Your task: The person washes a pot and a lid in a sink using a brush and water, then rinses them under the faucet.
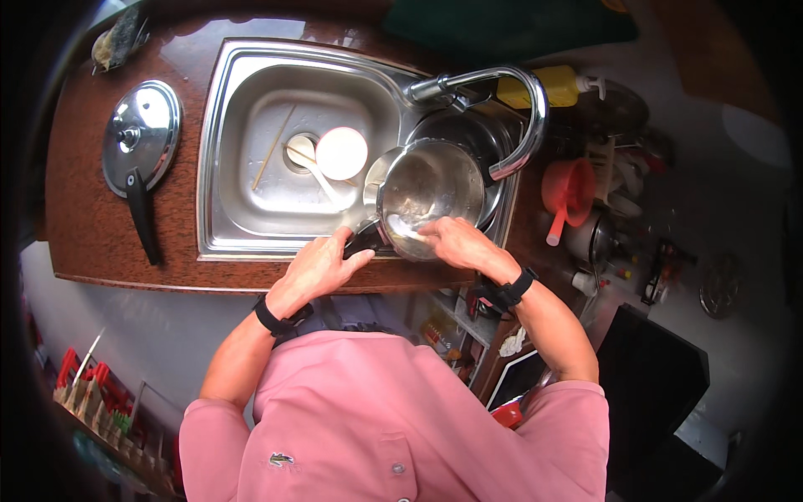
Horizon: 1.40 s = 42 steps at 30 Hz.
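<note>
A stainless steel pot (pixel 461 179) stands tilted at the right side of the sink (pixel 251 119), its mouth turned up towards me. My left hand (pixel 323 263) grips its black handle (pixel 365 238) near the sink's front edge. My right hand (pixel 458 245) reaches over the near rim, fingers inside the pot. At those fingertips is a blurred whitish patch (pixel 401 226); whether I hold it is unclear. Left of the pot, the basin contains a white bowl (pixel 342 154), a pale ladle (pixel 320 182) and a thin chopstick (pixel 274 147). A metal lid (pixel 141 135) with a black handle lies on the counter.
A chrome faucet (pixel 536 113) arches over the pot's right side. Behind the pot sits a dark round pan (pixel 439 125). Farther right are a yellow pump bottle (pixel 542 88) and a red dipper (pixel 568 188). A scouring pad (pixel 113 47) rests at the far left.
</note>
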Tool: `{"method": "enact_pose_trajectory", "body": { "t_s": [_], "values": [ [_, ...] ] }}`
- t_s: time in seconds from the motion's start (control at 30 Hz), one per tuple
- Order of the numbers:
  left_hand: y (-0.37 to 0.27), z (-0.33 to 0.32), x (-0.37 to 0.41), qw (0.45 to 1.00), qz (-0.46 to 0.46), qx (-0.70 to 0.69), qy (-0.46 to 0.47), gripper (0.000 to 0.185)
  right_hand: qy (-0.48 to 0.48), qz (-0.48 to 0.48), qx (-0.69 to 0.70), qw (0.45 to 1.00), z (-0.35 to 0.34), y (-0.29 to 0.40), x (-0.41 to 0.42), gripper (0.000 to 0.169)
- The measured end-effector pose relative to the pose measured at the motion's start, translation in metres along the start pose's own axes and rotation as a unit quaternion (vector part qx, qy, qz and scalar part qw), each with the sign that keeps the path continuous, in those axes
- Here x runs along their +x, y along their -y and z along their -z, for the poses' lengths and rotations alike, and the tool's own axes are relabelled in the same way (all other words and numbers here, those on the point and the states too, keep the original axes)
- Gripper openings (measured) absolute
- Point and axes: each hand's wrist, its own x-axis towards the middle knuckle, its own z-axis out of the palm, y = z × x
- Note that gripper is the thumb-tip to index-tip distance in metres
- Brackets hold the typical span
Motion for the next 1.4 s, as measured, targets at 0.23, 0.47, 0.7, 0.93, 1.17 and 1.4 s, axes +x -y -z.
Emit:
{"method": "enact_pose_trajectory", "body": {
  "t_s": [0.23,0.47,0.7,0.93,1.17,1.4],
  "values": [
    [0.004,-0.002,0.001,1.000,0.002,0.010,-0.011,0.061,0.034,-0.030,-0.294,0.955,0.056,0.027,-0.049,0.019],
    [-0.004,0.002,-0.004,1.000,0.028,0.007,0.003,0.062,-0.019,0.101,-0.189,0.976,0.027,0.032,-0.037,0.014],
    [0.000,-0.008,-0.008,1.000,0.012,0.004,-0.009,0.061,-0.127,0.066,-0.369,0.918,0.023,-0.031,-0.017,0.014],
    [-0.006,-0.010,-0.005,0.999,-0.002,0.032,-0.018,0.061,0.052,-0.042,-0.138,0.988,-0.008,-0.009,-0.005,0.031],
    [-0.013,-0.004,-0.007,0.999,0.015,0.038,0.004,0.059,-0.015,0.025,-0.075,0.997,0.022,0.029,-0.028,0.026],
    [-0.011,-0.012,-0.006,1.000,0.018,0.021,0.009,0.060,0.005,0.026,-0.271,0.962,0.020,0.001,-0.018,0.017]
  ]
}}
